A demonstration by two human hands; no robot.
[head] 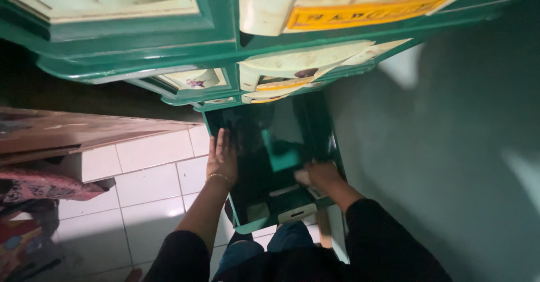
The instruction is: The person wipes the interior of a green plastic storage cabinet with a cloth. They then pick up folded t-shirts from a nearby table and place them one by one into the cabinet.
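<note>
- A tall green plastic drawer cabinet [169, 46] fills the top of the view, its upper drawer fronts carrying cream panels with worn stickers and cream handles.
- A pale green wall [450, 147] runs down the right side, just beside the cabinet.
- A white tiled floor [146, 186] spreads across the lower left; a brown wooden board [67, 133] lies over it at the left edge, with patterned red cloth [39, 186] below that.
- The bottom drawer [264, 147] is pulled out towards the person, its dark green inside open to view and its cream handle [297, 213] at the near end.
- A folded teal-green piece [281, 152] lies inside the drawer, near its middle.
- The left hand [222, 157] lies flat on the drawer's left rim, fingers stretched out and close together, gripping nothing; a thin gold bracelet [218, 176] circles the wrist.
- The right hand [322, 174] reaches into the drawer's near right corner, fingers curled over something pale [302, 177]; motion blur hides what it is and whether the fingers grip it.
- Both forearms come out of black sleeves [388, 242], with blue trousers [292, 234] between them.
</note>
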